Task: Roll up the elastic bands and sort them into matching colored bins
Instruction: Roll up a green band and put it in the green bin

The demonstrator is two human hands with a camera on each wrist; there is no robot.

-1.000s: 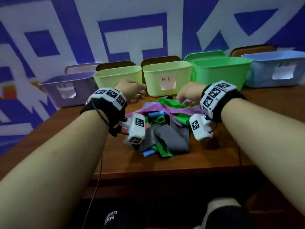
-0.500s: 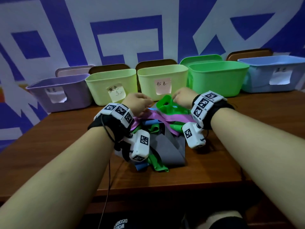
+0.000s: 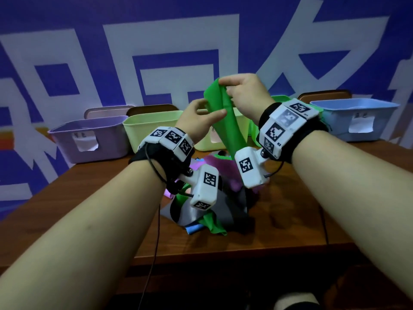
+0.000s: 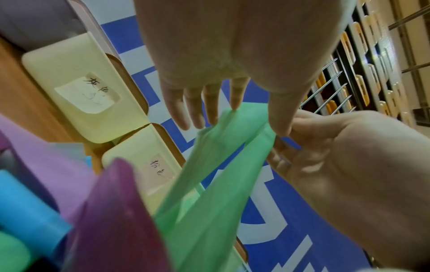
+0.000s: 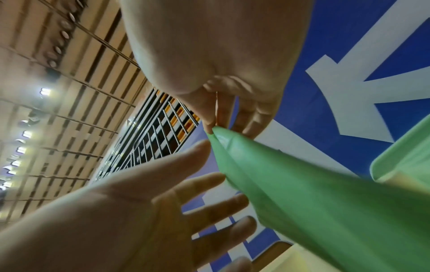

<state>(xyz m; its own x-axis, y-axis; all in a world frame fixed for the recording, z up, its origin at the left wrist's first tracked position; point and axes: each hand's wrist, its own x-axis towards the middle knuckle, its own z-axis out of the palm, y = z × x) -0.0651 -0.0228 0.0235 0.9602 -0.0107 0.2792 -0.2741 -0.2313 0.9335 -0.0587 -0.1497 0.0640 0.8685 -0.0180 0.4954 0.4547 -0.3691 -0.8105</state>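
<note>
You get dim head view, bowed wide-angle edges; near brown wooden table (image 3: 290, 220) edge in shadow. Wrist views soft, motion-blurred; ceiling strip lights (image 5: 44, 91) glare far left.

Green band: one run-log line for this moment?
step: lifting green band from pile | right hand: pinches top | left hand: pinches band lower | rolled: no

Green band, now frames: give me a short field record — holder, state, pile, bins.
band: green elastic band, lifted above the pile, unrolled
right hand: pinches the band's top end
left hand: thumb and forefinger pinch the band lower down, other fingers straight
pile: mixed bands on the wooden table
bins: purple bin, blue bin, behind the pile
</note>
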